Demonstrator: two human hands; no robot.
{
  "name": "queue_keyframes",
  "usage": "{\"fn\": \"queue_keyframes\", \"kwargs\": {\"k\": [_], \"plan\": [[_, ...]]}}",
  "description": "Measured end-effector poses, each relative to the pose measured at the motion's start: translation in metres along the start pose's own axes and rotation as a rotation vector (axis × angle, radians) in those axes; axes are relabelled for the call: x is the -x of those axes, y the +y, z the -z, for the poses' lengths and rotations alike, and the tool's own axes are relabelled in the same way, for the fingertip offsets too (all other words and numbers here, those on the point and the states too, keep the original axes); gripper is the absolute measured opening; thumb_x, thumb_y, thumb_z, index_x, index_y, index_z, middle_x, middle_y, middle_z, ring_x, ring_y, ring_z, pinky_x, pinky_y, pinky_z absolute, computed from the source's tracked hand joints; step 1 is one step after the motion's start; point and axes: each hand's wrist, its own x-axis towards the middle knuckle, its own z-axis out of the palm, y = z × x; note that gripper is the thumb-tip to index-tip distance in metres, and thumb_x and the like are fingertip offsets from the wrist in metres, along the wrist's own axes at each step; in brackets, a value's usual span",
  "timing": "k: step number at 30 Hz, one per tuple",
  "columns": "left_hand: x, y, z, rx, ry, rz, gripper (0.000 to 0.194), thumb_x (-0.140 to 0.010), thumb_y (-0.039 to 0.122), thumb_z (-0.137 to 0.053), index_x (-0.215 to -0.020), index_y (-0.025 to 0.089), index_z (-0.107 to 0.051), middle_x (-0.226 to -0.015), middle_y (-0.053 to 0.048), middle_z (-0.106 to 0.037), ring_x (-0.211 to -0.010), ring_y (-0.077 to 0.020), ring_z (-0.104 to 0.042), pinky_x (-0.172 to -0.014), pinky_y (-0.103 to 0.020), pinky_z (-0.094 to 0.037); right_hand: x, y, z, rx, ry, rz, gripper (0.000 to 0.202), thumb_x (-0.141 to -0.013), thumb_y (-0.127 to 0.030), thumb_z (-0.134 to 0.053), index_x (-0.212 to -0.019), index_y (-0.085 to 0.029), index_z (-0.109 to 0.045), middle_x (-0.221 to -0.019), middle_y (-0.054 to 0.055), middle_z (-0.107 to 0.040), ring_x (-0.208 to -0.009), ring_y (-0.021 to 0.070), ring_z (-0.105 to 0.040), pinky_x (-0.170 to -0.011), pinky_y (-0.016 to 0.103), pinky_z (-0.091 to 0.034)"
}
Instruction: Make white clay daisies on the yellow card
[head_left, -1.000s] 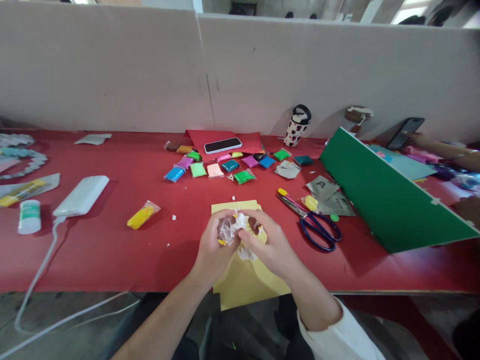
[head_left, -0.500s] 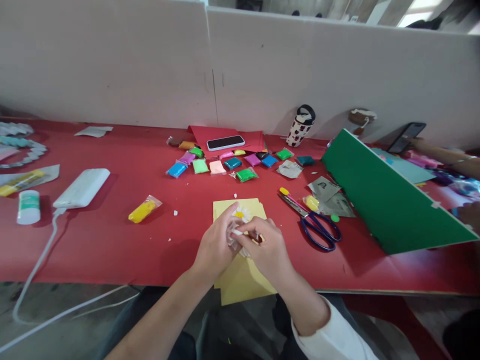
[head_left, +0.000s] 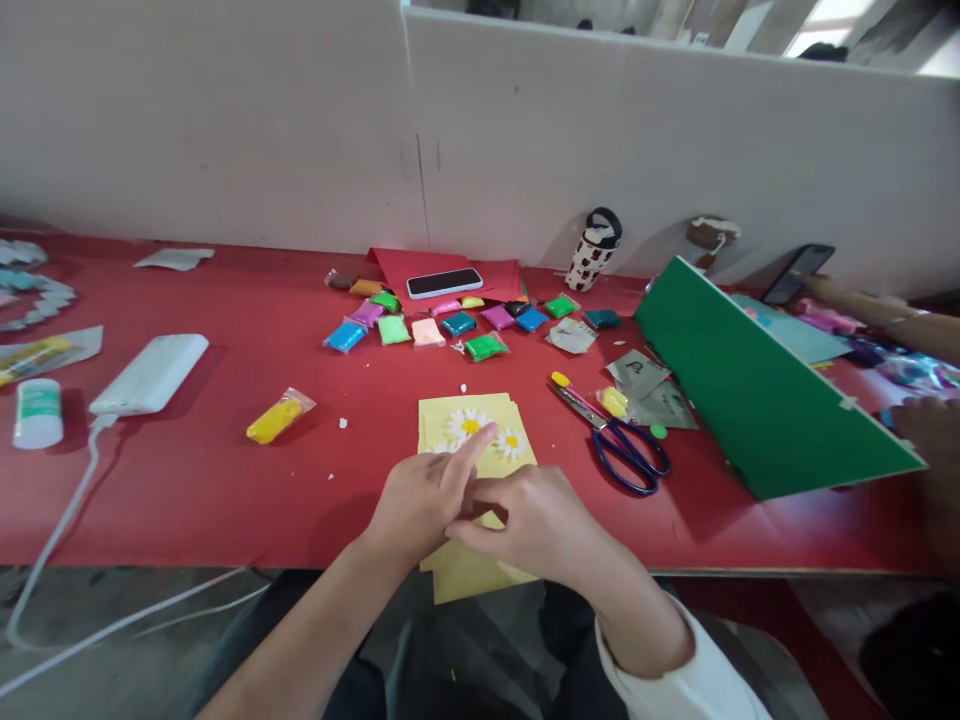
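- One left hand, single finger stretched out, meets the right hand, thumb and fingertips drawn close; what's between them, can't tell!
- Yellow paper right beneath them, on the red surface.
- White flowers, yellow-centred, sitting on that paper just past the hands!
- Scissors over to the right, blades together; yellow packet out left.
- Coloured packets clustered further back!
- Phone flat on red paper, patterned bottle upright by the wall.

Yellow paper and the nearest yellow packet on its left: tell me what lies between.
The head view shows a small white crumb on the red table between yellow packet and yellow paper, with a smaller one nearer the person.
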Motion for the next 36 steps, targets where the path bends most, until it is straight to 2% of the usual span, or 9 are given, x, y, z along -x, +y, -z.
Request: {"fn": "queue_keyframes", "kwargs": {"k": [3,8,11,14,16,22,27,32,36], "plan": [[-0.003,-0.002,0.001,-0.007,0.035,-0.069,0.064,-0.093,0.023,-0.044,-0.149,0.025,-0.014,-0.075,0.003,-0.068,-0.060,-0.0159,-0.063,-0.055,-0.025,-0.044,0.000,0.001,0.004,-0.067,-0.039,-0.039,0.010,-0.079,-0.036,-0.070,-0.073,-0.030,-0.074,-0.061,-0.006,-0.071,-0.053,0.0093,-0.058,-0.049,0.023,-0.025],[-0.012,-0.012,0.009,0.076,-0.001,0.081,0.059,-0.093,0.041,-0.047,-0.144,0.020,-0.027,-0.105,-0.009,-0.070,-0.085,-0.0199,-0.067,-0.068,-0.029,-0.051,-0.001,0.016,-0.014,-0.012,0.271,0.091,0.019,-0.089,-0.036,-0.060,-0.079,-0.029,-0.075,-0.063,-0.003,-0.073,-0.053,0.0094,-0.060,-0.051,0.024,-0.027],[-0.012,-0.015,0.011,0.042,-0.056,0.108,0.023,-0.091,0.038,-0.054,-0.106,0.022,-0.059,-0.085,-0.003,-0.071,-0.076,-0.0186,-0.066,-0.066,-0.028,-0.048,0.000,0.024,-0.022,0.025,0.417,0.173,0.023,-0.092,-0.037,-0.056,-0.081,-0.027,-0.074,-0.062,-0.003,-0.072,-0.053,0.0085,-0.060,-0.055,0.024,-0.031],[-0.011,-0.014,0.010,0.014,-0.033,0.081,0.021,-0.091,0.037,-0.055,-0.079,0.020,-0.059,-0.070,-0.002,-0.067,-0.067,-0.0175,-0.063,-0.061,-0.027,-0.045,0.003,0.027,-0.024,-0.069,0.490,0.053,0.033,-0.085,-0.052,-0.061,-0.096,-0.023,-0.072,-0.056,-0.004,-0.066,-0.047,0.0087,-0.054,-0.052,0.022,-0.034],[-0.009,-0.012,0.008,-0.001,0.006,0.107,0.026,-0.092,0.039,-0.053,-0.076,0.020,-0.057,-0.067,-0.002,-0.064,-0.066,-0.0173,-0.062,-0.057,-0.026,-0.042,0.004,0.026,-0.024,-0.149,0.486,-0.022,0.043,-0.081,-0.059,-0.062,-0.102,-0.022,-0.071,-0.052,-0.005,-0.062,-0.045,0.0087,-0.051,-0.049,0.021,-0.035],[-0.008,-0.008,0.004,-0.028,0.032,0.154,0.024,-0.093,0.033,-0.048,-0.073,0.019,-0.052,-0.066,-0.001,-0.061,-0.059,-0.0152,-0.058,-0.052,-0.024,-0.039,0.003,0.020,-0.029,-0.262,0.510,0.081,0.022,-0.090,-0.039,-0.058,-0.090,-0.026,-0.075,-0.059,-0.003,-0.070,-0.045,0.0074,-0.051,-0.053,0.020,-0.040],[-0.006,-0.006,0.001,-0.024,0.011,0.166,0.014,-0.089,0.023,-0.054,-0.076,0.019,-0.051,-0.065,0.001,-0.060,-0.058,-0.0145,-0.057,-0.052,-0.024,-0.037,0.004,0.018,-0.028,0.008,0.464,0.124,0.019,-0.091,-0.029,-0.055,-0.095,-0.030,-0.074,-0.069,-0.004,-0.075,-0.046,0.0092,-0.056,-0.052,0.024,-0.034],[-0.004,-0.001,-0.003,0.016,-0.007,0.157,0.014,-0.088,0.022,-0.055,-0.075,0.020,-0.051,-0.065,0.001,-0.061,-0.061,-0.0143,-0.058,-0.055,-0.025,-0.037,0.009,0.011,-0.023,0.335,0.417,0.134,0.025,-0.087,-0.027,-0.052,-0.102,-0.027,-0.072,-0.047,-0.004,-0.064,-0.035,0.0112,-0.047,-0.048,0.029,-0.020],[-0.008,0.004,-0.001,0.066,0.015,0.205,0.014,-0.087,0.024,-0.056,-0.075,0.020,-0.052,-0.064,0.002,-0.061,-0.059,-0.0129,-0.057,-0.054,-0.024,-0.037,0.008,0.008,-0.025,0.306,0.470,0.207,0.022,-0.087,-0.024,-0.052,-0.097,-0.025,-0.072,-0.046,-0.005,-0.062,-0.037,0.0103,-0.049,-0.049,0.029,-0.020]]}}
